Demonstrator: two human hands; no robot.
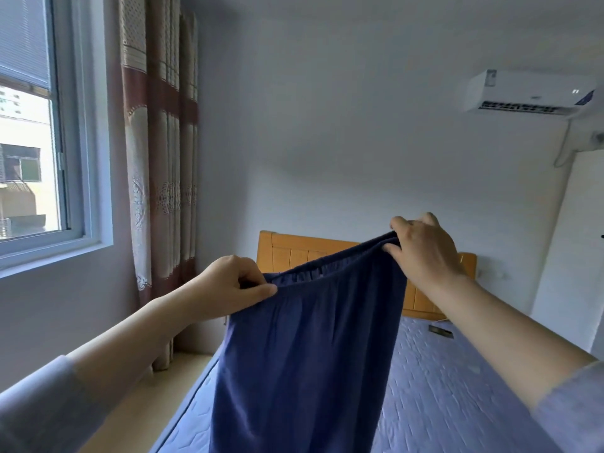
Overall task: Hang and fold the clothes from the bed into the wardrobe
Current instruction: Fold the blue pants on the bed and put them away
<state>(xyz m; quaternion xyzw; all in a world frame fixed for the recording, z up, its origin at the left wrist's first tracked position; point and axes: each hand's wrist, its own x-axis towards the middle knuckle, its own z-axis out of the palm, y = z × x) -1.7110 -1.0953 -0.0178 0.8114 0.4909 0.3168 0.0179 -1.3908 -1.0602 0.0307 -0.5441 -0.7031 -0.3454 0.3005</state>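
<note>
Navy trousers (307,361) held up over the bed (457,387).
Left hand (235,282) pinches the waistband's left end, right hand (421,246) grips its right end; fabric hangs down before the wooden headboard (294,253).

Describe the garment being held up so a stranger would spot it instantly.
Find the wooden headboard straight ahead. In front of it, the left hand and right hand pinch a hanging navy garment by its gathered waistband. It is plain and darker than the pale-blue quilted mattress behind.
</note>
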